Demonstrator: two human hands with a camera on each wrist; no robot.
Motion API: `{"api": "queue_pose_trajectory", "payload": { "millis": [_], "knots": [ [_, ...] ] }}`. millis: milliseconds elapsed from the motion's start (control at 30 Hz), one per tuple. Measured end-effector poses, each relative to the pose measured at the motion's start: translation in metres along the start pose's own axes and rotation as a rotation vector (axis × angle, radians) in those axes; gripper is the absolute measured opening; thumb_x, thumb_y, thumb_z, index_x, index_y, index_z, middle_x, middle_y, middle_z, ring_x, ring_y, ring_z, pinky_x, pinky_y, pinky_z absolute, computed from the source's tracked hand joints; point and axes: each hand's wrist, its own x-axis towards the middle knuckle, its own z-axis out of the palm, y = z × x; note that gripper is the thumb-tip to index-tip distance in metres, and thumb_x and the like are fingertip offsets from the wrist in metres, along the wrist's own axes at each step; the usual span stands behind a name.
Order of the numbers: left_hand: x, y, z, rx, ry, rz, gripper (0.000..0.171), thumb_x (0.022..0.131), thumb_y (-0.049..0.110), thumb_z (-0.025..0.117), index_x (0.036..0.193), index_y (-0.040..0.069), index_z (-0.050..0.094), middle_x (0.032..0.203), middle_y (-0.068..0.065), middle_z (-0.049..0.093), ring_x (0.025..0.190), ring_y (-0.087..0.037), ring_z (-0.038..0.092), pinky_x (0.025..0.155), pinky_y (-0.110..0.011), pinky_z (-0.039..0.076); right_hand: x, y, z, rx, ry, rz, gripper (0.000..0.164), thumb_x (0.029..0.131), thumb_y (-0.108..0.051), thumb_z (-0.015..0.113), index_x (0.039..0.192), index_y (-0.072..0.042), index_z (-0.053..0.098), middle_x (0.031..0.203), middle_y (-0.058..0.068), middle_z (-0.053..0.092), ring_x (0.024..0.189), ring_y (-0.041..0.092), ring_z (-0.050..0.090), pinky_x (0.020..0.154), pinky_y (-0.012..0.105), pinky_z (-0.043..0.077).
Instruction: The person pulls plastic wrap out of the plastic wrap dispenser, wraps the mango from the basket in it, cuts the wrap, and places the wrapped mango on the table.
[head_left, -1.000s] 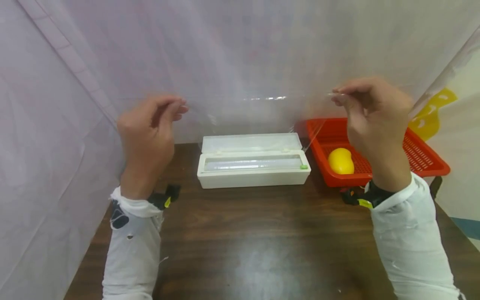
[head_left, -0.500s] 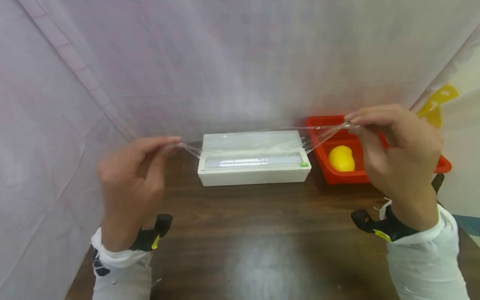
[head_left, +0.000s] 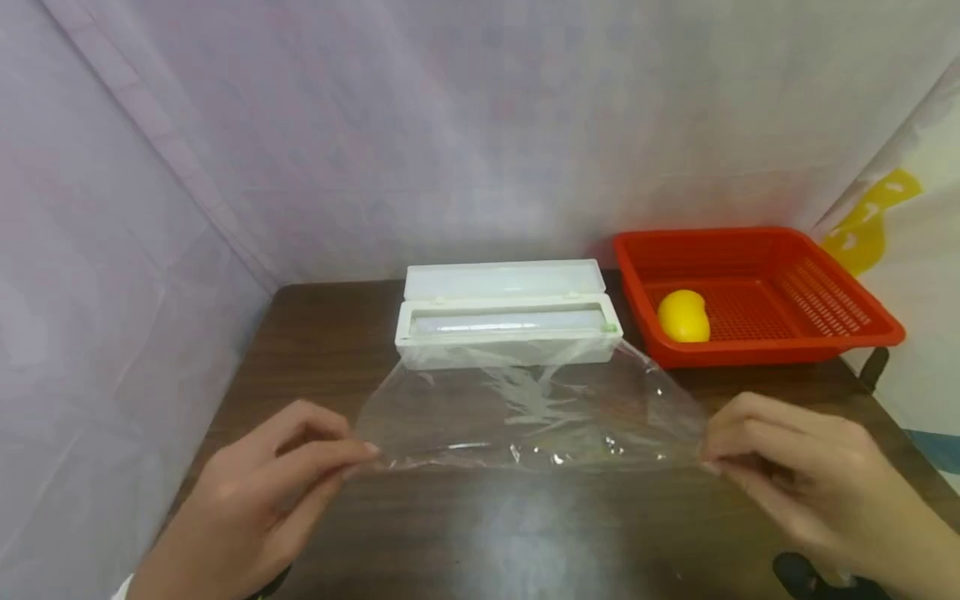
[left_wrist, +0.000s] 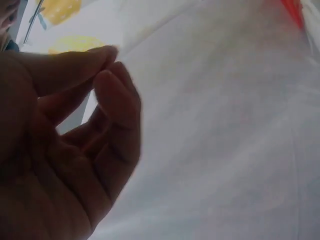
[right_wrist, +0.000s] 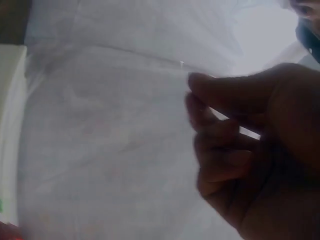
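Note:
A clear sheet of plastic wrap (head_left: 525,417) stretches from a white wrap dispenser box (head_left: 510,354) toward the front of the table. My left hand (head_left: 255,492) pinches the sheet's near left corner between thumb and fingers. At the near right corner, my right hand (head_left: 802,475) pinches it the same way. The dispenser's lid (head_left: 504,281) is tipped back, and a roll (head_left: 510,322) lies inside. A green slider (head_left: 609,328) sits at the box's right end under the film. Both wrist views show thumb and fingertips pressed together; the film there is barely visible.
A red plastic basket (head_left: 757,343) stands right of the dispenser with a yellow mango-shaped fruit (head_left: 683,317) in it. Pale sheeting (head_left: 480,125) hangs behind and to the left of the brown wooden table (head_left: 337,350).
Both hands have come down and toward the table's front, drawing the wrap from above and behind the dispenser over its front edge. Dispenser and basket have stayed in place.

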Motion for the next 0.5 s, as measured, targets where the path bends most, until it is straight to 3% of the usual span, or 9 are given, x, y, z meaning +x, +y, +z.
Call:
{"api": "queue_pose_trajectory", "payload": {
  "millis": [67, 167, 233, 300, 367, 500],
  "knots": [
    [-0.007, 0.001, 0.005, -0.040, -0.123, -0.017, 0.030, 0.103, 0.019, 0.050, 0.098, 0.002, 0.075, 0.088, -0.003, 0.063, 0.067, -0.001, 0.052, 0.053, -0.008, 0.044, -0.007, 0.001, 0.008, 0.080, -0.168, 0.046, 0.004, 0.092, -0.028, 0.068, 0.096, -0.026, 0.069, 0.088, -0.013, 0.066, 0.073, -0.001, 0.059, 0.061, 0.011, 0.055],
    [-0.021, -0.002, 0.019, -0.088, -0.331, -0.071, 0.014, 0.098, 0.013, 0.061, 0.099, 0.008, 0.074, 0.087, 0.005, 0.061, 0.068, 0.003, 0.050, 0.056, -0.005, 0.045, -0.015, 0.008, 0.024, 0.161, -0.376, 0.135, 0.025, 0.083, -0.014, 0.078, 0.097, -0.032, 0.067, 0.086, -0.018, 0.064, 0.071, -0.002, 0.058, 0.058, 0.016, 0.056],
    [-0.030, -0.004, 0.031, -0.091, -0.477, -0.151, 0.009, 0.093, 0.011, 0.067, 0.098, 0.013, 0.074, 0.085, 0.009, 0.060, 0.068, 0.004, 0.049, 0.059, -0.005, 0.046, -0.020, 0.014, 0.038, 0.185, -0.500, 0.202, 0.031, 0.081, -0.009, 0.079, 0.095, -0.034, 0.066, 0.084, -0.021, 0.063, 0.070, -0.003, 0.058, 0.057, 0.021, 0.058],
    [-0.040, -0.007, 0.044, -0.105, -0.602, -0.226, 0.012, 0.088, 0.007, 0.072, 0.096, 0.016, 0.074, 0.083, 0.012, 0.059, 0.069, 0.006, 0.048, 0.060, -0.007, 0.048, -0.026, 0.020, 0.055, 0.180, -0.565, 0.217, 0.027, 0.081, -0.011, 0.078, 0.092, -0.033, 0.067, 0.082, -0.022, 0.064, 0.071, -0.003, 0.057, 0.059, 0.024, 0.058],
    [-0.048, -0.009, 0.056, -0.113, -0.708, -0.287, 0.010, 0.089, 0.010, 0.070, 0.092, 0.019, 0.073, 0.083, 0.014, 0.060, 0.072, 0.005, 0.051, 0.064, -0.013, 0.052, -0.032, 0.025, 0.072, 0.174, -0.628, 0.244, 0.023, 0.081, -0.012, 0.077, 0.090, -0.031, 0.068, 0.082, -0.021, 0.064, 0.072, -0.002, 0.057, 0.060, 0.027, 0.058],
    [-0.065, -0.014, 0.074, -0.128, -0.818, -0.378, 0.012, 0.087, 0.009, 0.071, 0.082, 0.019, 0.071, 0.081, 0.015, 0.064, 0.074, 0.004, 0.054, 0.064, -0.019, 0.054, -0.048, 0.031, 0.099, 0.124, -0.622, 0.203, 0.020, 0.078, -0.011, 0.077, 0.085, -0.027, 0.069, 0.079, -0.020, 0.065, 0.071, -0.002, 0.056, 0.060, 0.027, 0.056]
  ]
}}
